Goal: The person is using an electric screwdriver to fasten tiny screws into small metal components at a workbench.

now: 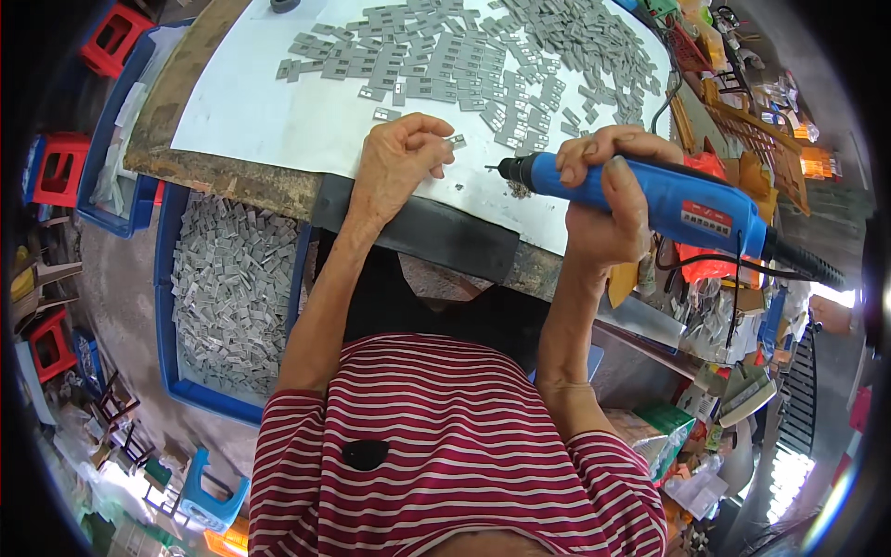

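My right hand [608, 200] is wrapped round a blue corded rotary tool [687, 200], its thin bit pointing left over the table. My left hand [397, 162] is closed, thumb and fingers together, at a small grey rectangular piece [456, 142] with a light window that shows by the fingertips. The bit is a little to the right of that piece, apart from it. Just beyond the left hand lies another grey piece [387, 114]. Many similar pieces [445, 60] spread over the white sheet [251, 102]. Below the bit sits a small heap of dark shavings [518, 189].
A blue crate [167, 348] full of grey pieces stands at the left below the table edge [237, 190]. A black pad [418, 237] covers the table's front edge. The tool's black cord [803, 260] runs right, near cluttered goods. Red stools [60, 167] stand far left.
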### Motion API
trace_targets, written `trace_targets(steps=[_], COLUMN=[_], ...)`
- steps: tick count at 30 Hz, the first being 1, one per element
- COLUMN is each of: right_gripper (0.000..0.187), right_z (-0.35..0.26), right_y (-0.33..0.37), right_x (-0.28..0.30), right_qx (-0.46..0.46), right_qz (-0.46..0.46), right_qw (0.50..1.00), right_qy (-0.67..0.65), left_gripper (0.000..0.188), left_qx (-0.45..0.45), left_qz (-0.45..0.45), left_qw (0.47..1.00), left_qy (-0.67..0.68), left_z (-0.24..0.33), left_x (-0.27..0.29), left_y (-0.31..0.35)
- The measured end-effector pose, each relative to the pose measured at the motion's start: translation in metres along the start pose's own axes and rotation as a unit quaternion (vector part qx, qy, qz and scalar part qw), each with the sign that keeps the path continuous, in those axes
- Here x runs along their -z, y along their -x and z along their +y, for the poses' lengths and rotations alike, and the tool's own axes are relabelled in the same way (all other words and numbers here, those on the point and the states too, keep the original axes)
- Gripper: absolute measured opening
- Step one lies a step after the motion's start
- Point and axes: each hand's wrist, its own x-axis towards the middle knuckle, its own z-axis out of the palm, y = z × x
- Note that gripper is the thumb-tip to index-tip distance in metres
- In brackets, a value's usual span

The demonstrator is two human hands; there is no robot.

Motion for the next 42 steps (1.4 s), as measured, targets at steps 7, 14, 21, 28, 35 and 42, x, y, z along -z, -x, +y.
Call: trace_targets(steps=[7, 14, 21, 28, 35, 42], right_gripper=[0.023, 0.025, 0.024, 0.023, 0.019, 0.023], right_z=[0.001, 0.004, 0.004, 0.003, 0.003, 0.015], right_y=[0.001, 0.003, 0.003, 0.005, 0.009, 0.008], right_x=[-0.003, -0.002, -0.001, 0.002, 0.004, 0.011], right_qx=[-0.008, -0.013, -0.014, -0.018, -0.015, 0.01], right_qz=[0.041, 0.074, 0.078, 0.095, 0.086, 0.104], right_qw=[0.999, 0.997, 0.997, 0.995, 0.994, 0.994], right_qy=[-0.013, -0.016, -0.013, -0.006, 0.065, 0.024], left_gripper=[0.02, 0.014, 0.01, 0.011, 0.017, 0.019], left_qx=[0.013, 0.023, 0.016, 0.014, -0.094, -0.09], left_qz=[0.007, 0.031, 0.048, 0.042, 0.062, 0.148], left_qw=[1.0, 0.999, 0.998, 0.997, 0.993, 0.98], left_qy=[-0.01, -0.001, -0.038, -0.064, -0.042, -0.1], left_z=[-0.001, 0.004, 0.003, 0.002, 0.001, 0.017], left_x=[-0.001, -0.006, -0.009, -0.012, 0.0, 0.057], left_y=[-0.002, 0.0, -0.002, -0.003, 0.013, 0.078])
